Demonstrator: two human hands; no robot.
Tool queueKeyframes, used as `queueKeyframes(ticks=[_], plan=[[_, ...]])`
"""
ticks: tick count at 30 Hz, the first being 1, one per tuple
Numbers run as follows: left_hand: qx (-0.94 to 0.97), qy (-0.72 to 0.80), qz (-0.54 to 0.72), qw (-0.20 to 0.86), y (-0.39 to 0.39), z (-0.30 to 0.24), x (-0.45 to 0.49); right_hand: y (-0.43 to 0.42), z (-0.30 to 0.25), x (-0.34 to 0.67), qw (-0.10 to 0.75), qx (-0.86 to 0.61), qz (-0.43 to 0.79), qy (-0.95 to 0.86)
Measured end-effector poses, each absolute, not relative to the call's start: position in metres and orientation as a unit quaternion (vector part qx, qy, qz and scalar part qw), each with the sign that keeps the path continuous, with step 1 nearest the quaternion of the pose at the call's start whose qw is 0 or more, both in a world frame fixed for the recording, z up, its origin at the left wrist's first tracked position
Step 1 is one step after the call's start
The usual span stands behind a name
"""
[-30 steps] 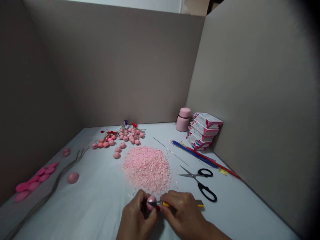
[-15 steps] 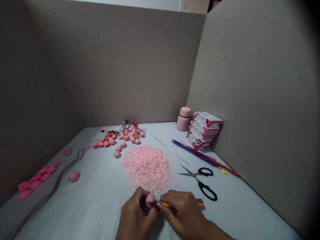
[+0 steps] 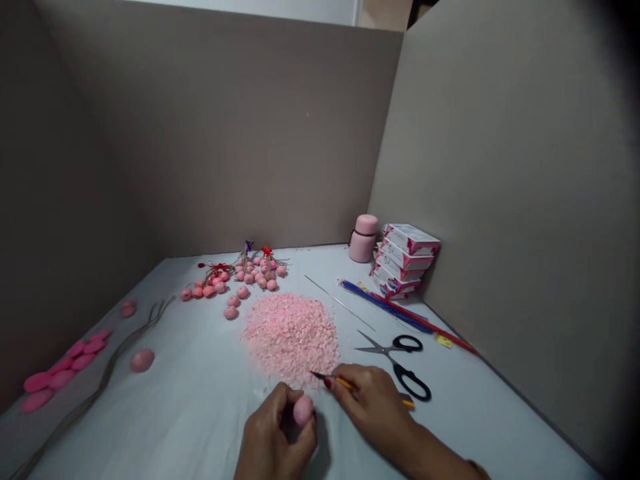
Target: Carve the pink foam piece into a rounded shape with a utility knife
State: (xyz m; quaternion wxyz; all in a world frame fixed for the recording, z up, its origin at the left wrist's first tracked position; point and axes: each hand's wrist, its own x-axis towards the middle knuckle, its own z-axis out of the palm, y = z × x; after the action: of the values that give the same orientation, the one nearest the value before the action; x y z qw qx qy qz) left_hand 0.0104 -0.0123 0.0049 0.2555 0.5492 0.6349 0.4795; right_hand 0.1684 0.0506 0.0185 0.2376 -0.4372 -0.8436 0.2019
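At six o'clock on the table (image 3: pixel 190 400), the left hand (image 3: pixel 274 440) is pinching a seemingly light, soft pink ball (image 3: pixel 303 409) by its sides while the right hand (image 3: pixel 376 410) is gripping a craft knife (image 3: pixel 336 380).

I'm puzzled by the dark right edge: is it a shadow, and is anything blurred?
Head view: the dark right corner looks like lens vignetting, not a shadow; light is soft and even; no glare on the table; the left hand and pink ball look fairly sharp.

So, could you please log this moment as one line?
left hand: holds pink ball | right hand: holds yellow knife, apart from ball | pink shavings pile beyond
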Motion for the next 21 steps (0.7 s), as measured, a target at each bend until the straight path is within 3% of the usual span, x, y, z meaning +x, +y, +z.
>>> queueKeyframes(ticks=[10,21], plan=[[0.536,0.639,0.502,0.229,-0.013,0.008,0.010,0.035,0.020,0.162,0.259,-0.352,0.247,-0.865],[0.513,0.640,0.510,0.259,-0.010,0.009,0.012,0.036,0.022,0.162,0.266,-0.370,0.234,-0.859]])
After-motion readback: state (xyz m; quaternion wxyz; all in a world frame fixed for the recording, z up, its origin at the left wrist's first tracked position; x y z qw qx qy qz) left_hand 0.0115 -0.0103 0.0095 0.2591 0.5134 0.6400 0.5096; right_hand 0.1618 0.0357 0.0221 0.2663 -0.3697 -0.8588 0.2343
